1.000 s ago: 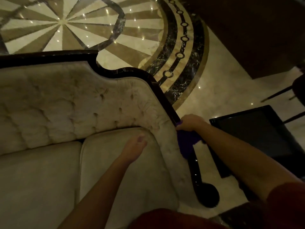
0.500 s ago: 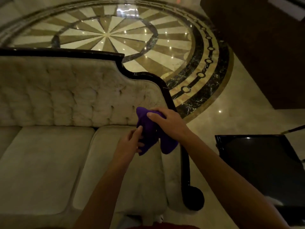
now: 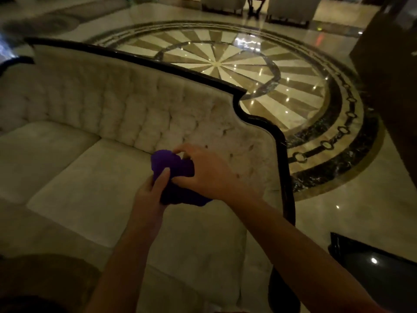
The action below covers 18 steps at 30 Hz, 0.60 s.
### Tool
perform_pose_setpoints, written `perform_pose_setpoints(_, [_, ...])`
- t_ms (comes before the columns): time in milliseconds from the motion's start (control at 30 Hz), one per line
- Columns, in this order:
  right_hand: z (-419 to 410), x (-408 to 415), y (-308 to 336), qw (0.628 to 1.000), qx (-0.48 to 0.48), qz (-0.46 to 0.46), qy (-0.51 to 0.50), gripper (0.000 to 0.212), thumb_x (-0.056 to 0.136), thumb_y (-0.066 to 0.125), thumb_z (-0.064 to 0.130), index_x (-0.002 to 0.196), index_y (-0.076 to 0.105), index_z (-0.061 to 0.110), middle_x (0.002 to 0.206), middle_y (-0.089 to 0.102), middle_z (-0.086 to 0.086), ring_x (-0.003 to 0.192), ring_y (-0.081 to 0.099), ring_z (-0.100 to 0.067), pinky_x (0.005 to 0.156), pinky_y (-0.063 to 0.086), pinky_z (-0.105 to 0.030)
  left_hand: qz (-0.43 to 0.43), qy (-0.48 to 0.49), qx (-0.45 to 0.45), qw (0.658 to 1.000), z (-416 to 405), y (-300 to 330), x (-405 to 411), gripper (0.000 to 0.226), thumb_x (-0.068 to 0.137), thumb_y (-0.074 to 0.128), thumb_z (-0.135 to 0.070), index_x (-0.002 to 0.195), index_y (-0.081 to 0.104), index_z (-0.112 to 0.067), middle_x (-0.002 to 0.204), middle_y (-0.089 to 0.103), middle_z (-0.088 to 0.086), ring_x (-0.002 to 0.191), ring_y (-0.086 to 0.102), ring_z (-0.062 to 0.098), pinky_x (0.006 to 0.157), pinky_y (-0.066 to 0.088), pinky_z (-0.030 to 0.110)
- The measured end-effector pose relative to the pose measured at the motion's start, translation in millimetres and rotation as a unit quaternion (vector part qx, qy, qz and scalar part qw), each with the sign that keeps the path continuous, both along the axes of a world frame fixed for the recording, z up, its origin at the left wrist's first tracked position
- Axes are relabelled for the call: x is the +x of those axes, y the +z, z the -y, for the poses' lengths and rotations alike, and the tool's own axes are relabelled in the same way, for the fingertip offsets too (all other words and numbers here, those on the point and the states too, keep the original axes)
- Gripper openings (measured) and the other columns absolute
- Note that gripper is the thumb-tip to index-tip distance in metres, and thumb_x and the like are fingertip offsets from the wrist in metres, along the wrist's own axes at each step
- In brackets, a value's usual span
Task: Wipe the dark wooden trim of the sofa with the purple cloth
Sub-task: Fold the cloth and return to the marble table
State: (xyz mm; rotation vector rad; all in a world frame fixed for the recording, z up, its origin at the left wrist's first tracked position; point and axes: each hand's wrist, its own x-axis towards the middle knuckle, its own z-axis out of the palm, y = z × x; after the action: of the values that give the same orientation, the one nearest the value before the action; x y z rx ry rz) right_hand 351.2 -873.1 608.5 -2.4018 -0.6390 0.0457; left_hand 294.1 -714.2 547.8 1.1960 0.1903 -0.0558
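Note:
The purple cloth (image 3: 168, 168) is bunched up above the sofa's right seat cushion, held between both hands. My left hand (image 3: 151, 188) grips its lower left side with the thumb pressed into the fabric. My right hand (image 3: 212, 172) holds its right side from above, fingers curled over it. The dark wooden trim (image 3: 281, 150) runs along the top of the tufted cream sofa (image 3: 112, 114) and curves down the right arm, to the right of my hands. Neither the cloth nor either hand touches the trim.
A glossy black side table (image 3: 372, 267) stands at the lower right beside the sofa arm. Polished marble floor with a round starburst inlay (image 3: 216, 62) lies behind the sofa. A dark wooden wall or cabinet (image 3: 388, 64) rises at the right. More seating (image 3: 291, 7) stands far back.
My right hand lifted the cloth off the right arm trim and brought it left over the seat. My left hand came up and took hold of it. The view tilted up.

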Motion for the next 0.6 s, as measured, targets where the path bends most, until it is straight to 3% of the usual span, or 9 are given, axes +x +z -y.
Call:
perform_pose_setpoints(67, [-37, -3, 1, 0.999, -0.036, 0.007, 0.035, 0.061, 0.084, 0.081, 0.043, 0.137, 0.056, 0.029, 0.125, 0.062, 0.004, 0.105, 0.056, -0.011, 0.091, 0.053, -0.034, -0.011, 0.041, 0.020, 0.999, -35, -4, -15, 0.048, 0.091, 0.071, -0.042, 0.131, 0.067, -0.016, 0.125, 0.074, 0.011, 0.117, 0.071, 0.032, 0.095, 0.055, 0.050])
perform_pose_setpoints(167, [-96, -14, -3, 0.997, -0.032, -0.005, 0.076, 0.061, 0.083, 0.082, 0.050, 0.136, 0.058, 0.032, 0.125, 0.060, 0.006, 0.107, 0.056, -0.009, 0.093, 0.052, -0.035, -0.024, 0.092, 0.034, 0.995, -92, -10, -41, 0.038, 0.094, 0.068, -0.039, 0.125, 0.070, -0.019, 0.117, 0.077, 0.012, 0.107, 0.074, 0.036, 0.082, 0.060, 0.052])
perform_pose_setpoints(233, [-136, -23, -10, 0.996, -0.004, -0.023, 0.089, 0.064, 0.082, 0.081, 0.057, 0.136, 0.058, 0.032, 0.126, 0.061, 0.008, 0.107, 0.053, -0.004, 0.094, 0.049, -0.032, -0.032, 0.133, 0.013, 0.991, -129, -10, -58, 0.028, 0.098, 0.066, -0.035, 0.122, 0.072, -0.023, 0.116, 0.078, 0.009, 0.105, 0.075, 0.029, 0.074, 0.064, 0.041])
perform_pose_setpoints(300, [-174, -33, -21, 0.996, 0.024, -0.039, 0.083, 0.069, 0.081, 0.078, 0.064, 0.138, 0.056, 0.032, 0.133, 0.061, 0.008, 0.111, 0.054, -0.004, 0.092, 0.047, -0.028, -0.038, 0.163, 0.015, 0.986, -165, -7, -73, 0.024, 0.099, 0.065, -0.035, 0.120, 0.073, -0.027, 0.116, 0.078, 0.005, 0.106, 0.076, 0.024, 0.076, 0.063, 0.035])
perform_pose_setpoints(433, [-237, -54, -52, 0.994, 0.074, -0.078, 0.008, 0.060, 0.083, 0.071, 0.067, 0.131, 0.059, 0.032, 0.128, 0.060, 0.012, 0.109, 0.058, -0.007, 0.088, 0.049, -0.024, -0.054, 0.233, 0.056, 0.969, -230, -4, -105, 0.019, 0.095, 0.068, -0.039, 0.114, 0.071, -0.036, 0.112, 0.078, -0.002, 0.105, 0.075, 0.021, 0.089, 0.060, 0.045])
perform_pose_setpoints(500, [-261, -62, -72, 0.981, 0.117, -0.153, -0.036, 0.040, 0.090, 0.069, 0.060, 0.114, 0.064, 0.028, 0.109, 0.068, 0.012, 0.096, 0.065, -0.007, 0.077, 0.049, -0.023, -0.054, 0.271, 0.063, 0.959, -260, -4, -124, 0.018, 0.092, 0.070, -0.042, 0.110, 0.070, -0.039, 0.106, 0.079, -0.010, 0.102, 0.075, 0.014, 0.086, 0.058, 0.037])
perform_pose_setpoints(600, [-300, -78, -98, 0.912, 0.157, -0.377, -0.043, 0.041, 0.101, 0.054, 0.058, 0.105, 0.069, 0.020, 0.096, 0.078, 0.000, 0.090, 0.076, -0.021, 0.077, 0.057, -0.034, -0.052, 0.319, 0.025, 0.946, -300, -3, -150, 0.035, 0.080, 0.073, -0.049, 0.114, 0.069, -0.039, 0.110, 0.079, -0.012, 0.104, 0.075, 0.011, 0.084, 0.057, 0.034])
